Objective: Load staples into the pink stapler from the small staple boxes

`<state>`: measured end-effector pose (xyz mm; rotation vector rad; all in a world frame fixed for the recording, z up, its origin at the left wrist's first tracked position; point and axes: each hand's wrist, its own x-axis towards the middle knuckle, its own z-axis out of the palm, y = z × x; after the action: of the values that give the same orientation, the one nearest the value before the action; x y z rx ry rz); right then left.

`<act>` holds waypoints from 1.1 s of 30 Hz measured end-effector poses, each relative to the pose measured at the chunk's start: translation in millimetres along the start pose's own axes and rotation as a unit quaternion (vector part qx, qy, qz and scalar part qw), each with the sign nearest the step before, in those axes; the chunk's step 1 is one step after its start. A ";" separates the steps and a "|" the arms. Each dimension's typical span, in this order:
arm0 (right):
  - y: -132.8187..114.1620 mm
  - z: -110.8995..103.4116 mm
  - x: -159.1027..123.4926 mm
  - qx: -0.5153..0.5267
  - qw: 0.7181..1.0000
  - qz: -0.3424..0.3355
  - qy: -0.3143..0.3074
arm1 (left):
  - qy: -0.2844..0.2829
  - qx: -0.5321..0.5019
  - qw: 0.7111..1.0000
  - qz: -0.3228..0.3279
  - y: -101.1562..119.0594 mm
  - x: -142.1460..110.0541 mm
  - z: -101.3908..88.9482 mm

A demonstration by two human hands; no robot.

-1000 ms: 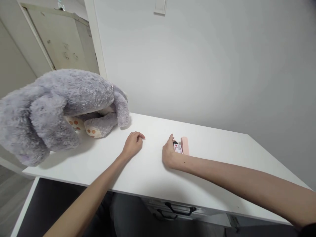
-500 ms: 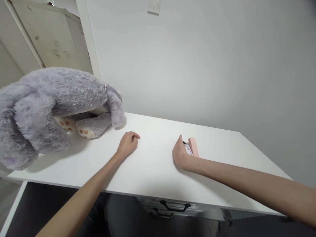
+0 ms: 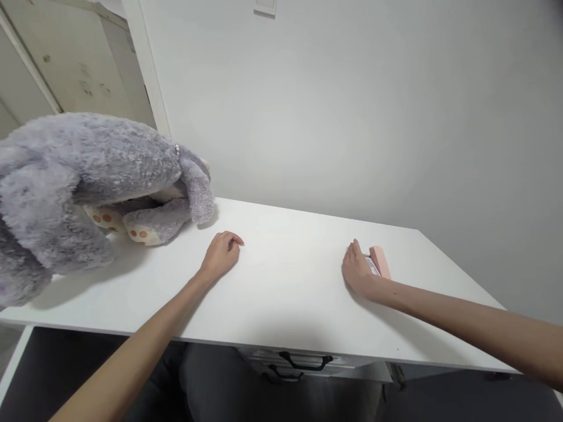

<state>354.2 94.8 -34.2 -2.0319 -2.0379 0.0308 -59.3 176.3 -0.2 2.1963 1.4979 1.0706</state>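
My left hand (image 3: 222, 255) rests on the left-middle of the white desktop, loosely curled, with a gap between thumb and fingers and nothing held. Farther right, my right hand (image 3: 358, 271) stands on its edge with its fingers stretched out. Its palm side faces a small group of things and appears to touch them. In that group, a white item with print (image 3: 373, 266) lies beside a pale pink block-like object (image 3: 380, 262). A dark thin piece shows at the fingers' side. My hand and forearm hide part of the group, so I cannot tell its exact kinds.
A large grey-lilac plush toy (image 3: 118, 158) with cream paw pads sits on the desk's left end. The white desk (image 3: 281, 281) runs along a grey-white wall. Drawers with black handles (image 3: 305, 361) are below its front edge. A tiny dark speck lies near that edge.
My right hand has slid to the right across the desk, and the printed item and pink object have moved right with it. My left hand stays in place; the view has shifted slightly.
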 end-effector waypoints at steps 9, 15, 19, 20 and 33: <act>32.5 -19.3 -6.7 -0.135 0.988 0.024 -0.072 | -0.008 0.012 1.000 0.008 0.4 1.4 0.8; 16.4 -26.8 -7.1 -0.145 0.984 0.002 -0.103 | -0.008 0.019 1.000 0.005 0.4 2.7 0.9; -23.0 -20.5 7.2 -0.120 0.984 -0.055 -0.121 | -0.009 0.029 1.000 0.004 -0.6 3.8 1.0; -34.7 -17.8 11.2 -0.111 0.983 -0.073 -0.124 | -0.010 0.032 0.999 0.006 -0.9 4.0 1.1; -91.2 4.8 43.1 0.062 0.987 -0.102 -0.106 | -0.138 0.126 0.976 0.111 6.5 -1.0 10.4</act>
<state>264.4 136.2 -13.4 -1.8031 -2.2984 0.3391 -47.7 174.5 -3.9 2.6092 1.3508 0.6206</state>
